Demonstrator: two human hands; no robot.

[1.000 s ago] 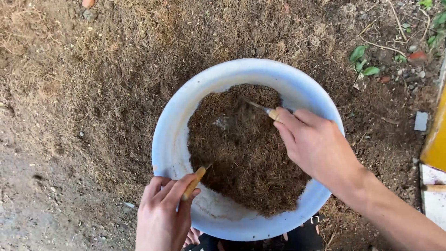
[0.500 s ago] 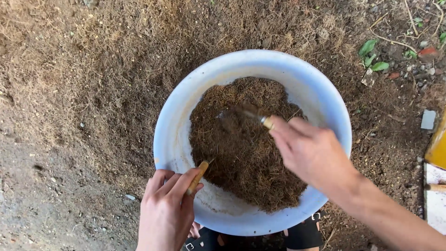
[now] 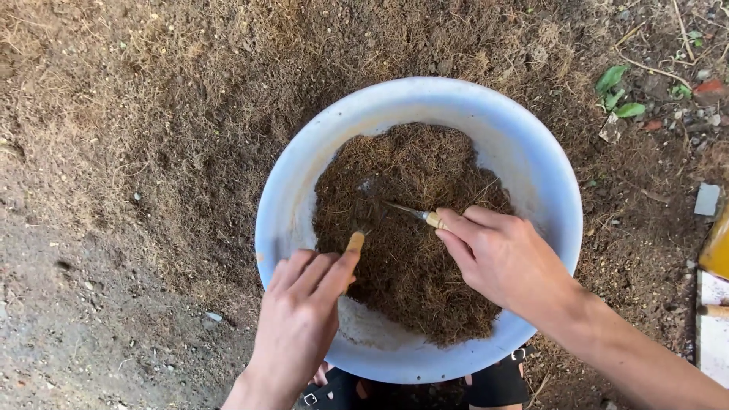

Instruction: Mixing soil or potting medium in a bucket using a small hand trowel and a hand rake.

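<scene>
Crouched on the ground, I work brown fibre [image 3: 414, 250] mid-basin [image 3: 304, 182], my right hand [image 3: 505, 262] clamped on a small tool [image 3: 410, 211], my left hand [image 3: 300, 323] gripping another wooden handle [image 3: 354, 243]; loosening the clumps looks next.

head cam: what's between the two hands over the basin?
Head view: between the left hand and right hand lies only the brown fibrous soil in the pale blue basin, plus the metal tips of the wooden-handled tools they hold.
</scene>
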